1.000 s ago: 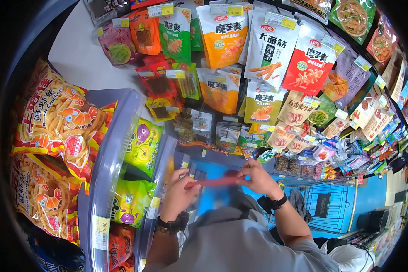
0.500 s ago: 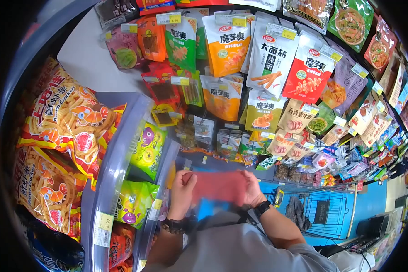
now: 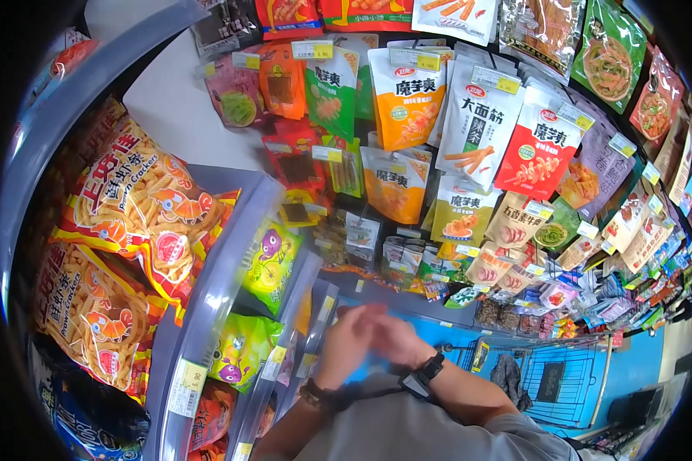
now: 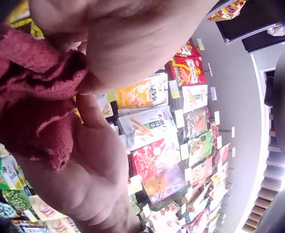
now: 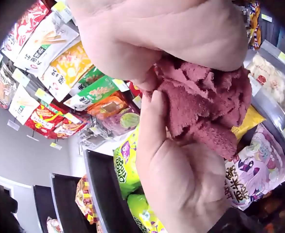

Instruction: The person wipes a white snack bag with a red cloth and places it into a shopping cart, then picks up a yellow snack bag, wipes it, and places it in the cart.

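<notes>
A crumpled dark red cloth is bunched between the two hands in the left wrist view; the right wrist view shows the same cloth folded over itself. My left hand and right hand meet in front of the body, blurred in the head view, where the cloth is mostly hidden. Seen from the right wrist, my left hand grips the cloth from below, its thumb upright beside it. My right hand holds the cloth from above, its fingertips partly hidden.
Hanging snack packets fill the rack ahead. Prawn cracker bags and green bags sit on curved shelves at the left, with a shelf edge near the left arm. A wire cart stands at the right.
The cloth was stretched between separated hands and is now bunched up. Both hands have come together. The head view has shifted, so the racks appear lower and farther right.
</notes>
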